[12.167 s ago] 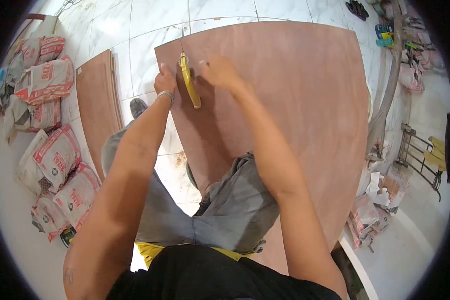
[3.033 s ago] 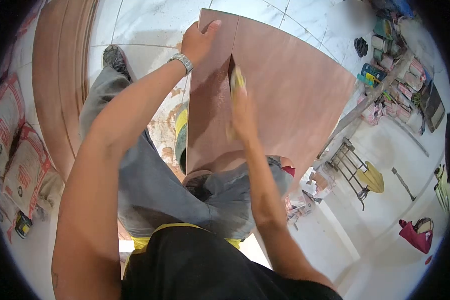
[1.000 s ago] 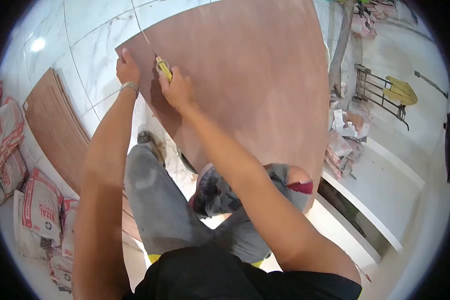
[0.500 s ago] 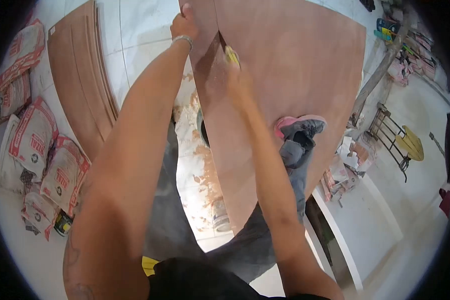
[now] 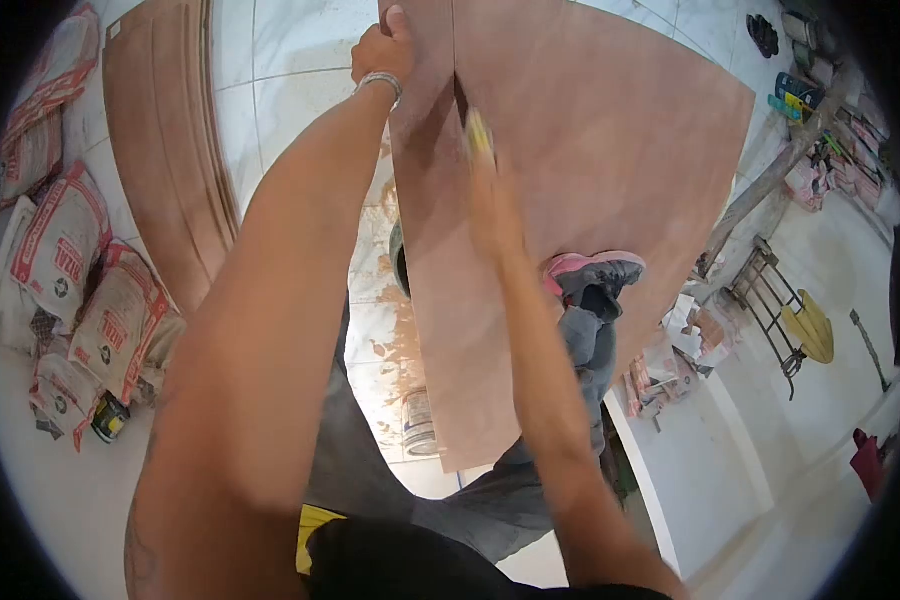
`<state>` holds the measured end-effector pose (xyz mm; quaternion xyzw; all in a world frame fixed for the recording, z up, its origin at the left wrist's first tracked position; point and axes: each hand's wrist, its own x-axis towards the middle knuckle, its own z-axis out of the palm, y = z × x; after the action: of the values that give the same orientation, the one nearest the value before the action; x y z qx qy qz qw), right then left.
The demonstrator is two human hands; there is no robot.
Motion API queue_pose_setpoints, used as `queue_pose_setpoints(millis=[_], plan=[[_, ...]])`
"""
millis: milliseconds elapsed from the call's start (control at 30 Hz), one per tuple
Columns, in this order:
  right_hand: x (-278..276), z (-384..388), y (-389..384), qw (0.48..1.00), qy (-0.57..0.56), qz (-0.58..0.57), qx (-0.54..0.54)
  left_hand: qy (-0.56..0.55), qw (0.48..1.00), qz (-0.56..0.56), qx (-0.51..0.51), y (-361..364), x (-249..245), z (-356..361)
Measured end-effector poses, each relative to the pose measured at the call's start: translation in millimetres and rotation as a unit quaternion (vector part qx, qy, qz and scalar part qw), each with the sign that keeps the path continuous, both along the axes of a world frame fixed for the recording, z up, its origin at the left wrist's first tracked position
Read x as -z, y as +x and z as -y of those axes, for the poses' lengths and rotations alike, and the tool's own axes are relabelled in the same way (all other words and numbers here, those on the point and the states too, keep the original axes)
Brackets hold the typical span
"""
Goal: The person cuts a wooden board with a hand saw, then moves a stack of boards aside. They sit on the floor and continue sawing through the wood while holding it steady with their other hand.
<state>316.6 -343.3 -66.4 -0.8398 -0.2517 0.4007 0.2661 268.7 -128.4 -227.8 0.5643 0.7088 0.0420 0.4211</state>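
A large thin brown board (image 5: 610, 150) lies beneath my hands, with a dark saw blade (image 5: 461, 95) in a straight slit near its left edge. My right hand (image 5: 492, 190), slightly blurred, is closed round the yellow handle (image 5: 479, 135) of the saw. At the board's upper left edge my left hand (image 5: 382, 52) grips the board, thumb on top and fingers partly hidden. My foot, in a grey and pink shoe (image 5: 595, 270), stands on the board right of my right forearm.
Stacked brown boards (image 5: 165, 150) lie at the left, beside printed sacks (image 5: 65, 240). A bucket (image 5: 420, 420) stands below the board's left edge. On the right are a wooden pole (image 5: 770, 175), a yellow shovel head (image 5: 808, 327) and a metal rack (image 5: 765, 290).
My right hand has moved a little downward with the saw handle. The whole view has shifted slightly. My left hand keeps its grip on the board's edge.
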Motion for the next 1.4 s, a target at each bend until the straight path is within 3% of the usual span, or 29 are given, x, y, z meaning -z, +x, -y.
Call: queue_pose_setpoints(millis=[67,133,233,267,333,400,500,633,767,833,933,1000,1067,1133,1233,1333,1400], plan=[[-63,61,-20,0.999,0.027,-0.004,0.016,0.019,1.000,-0.005,-0.013,3,0,3],[-144,56,-17,0.982,-0.143,-0.117,0.043,0.028,0.999,-0.001,-0.017,4,0,3],[-61,51,-17,0.993,0.002,0.055,-0.100,0.036,0.999,0.022,0.000,3,-8,10],[-22,19,-18,1.000,-0.021,0.014,0.018,0.045,0.998,0.033,0.005,3,-11,5],[62,-19,-4,0.996,0.062,0.070,0.016,0.033,0.999,0.002,0.035,0,3,1],[82,-41,3,0.997,0.048,0.038,0.037,0.040,0.998,0.006,0.042,-5,15,-2],[65,-47,8,0.982,-0.028,-0.144,0.118,0.064,0.997,0.042,0.013,-4,13,2],[68,-46,7,0.997,-0.042,-0.021,0.060,0.079,0.996,0.029,0.000,-1,8,3],[27,-6,-1,0.999,0.016,-0.008,0.029,0.085,0.995,0.035,0.027,-5,19,0],[-29,30,-20,0.997,0.014,-0.036,0.062,0.072,0.996,0.045,0.021,-4,13,1],[-82,59,-34,0.989,-0.092,-0.066,0.092,0.078,0.995,0.061,-0.008,0,1,2],[-89,49,-30,0.982,-0.154,-0.080,0.079,0.067,0.996,0.052,-0.011,2,-6,5],[-35,16,-21,0.997,-0.051,-0.016,0.063,0.036,0.999,0.020,0.010,3,-6,2],[28,-32,-2,0.997,-0.024,0.070,0.013,0.040,0.999,0.014,0.013,7,1,-4],[57,-52,14,0.999,-0.012,-0.007,0.031,0.035,0.999,0.021,0.010,-8,0,8],[-2,15,-18,0.999,0.018,-0.006,0.047,0.026,0.999,0.018,0.009,-3,5,6],[-73,61,-31,0.995,-0.060,-0.060,0.061,0.027,1.000,0.008,0.008,4,9,-5]])
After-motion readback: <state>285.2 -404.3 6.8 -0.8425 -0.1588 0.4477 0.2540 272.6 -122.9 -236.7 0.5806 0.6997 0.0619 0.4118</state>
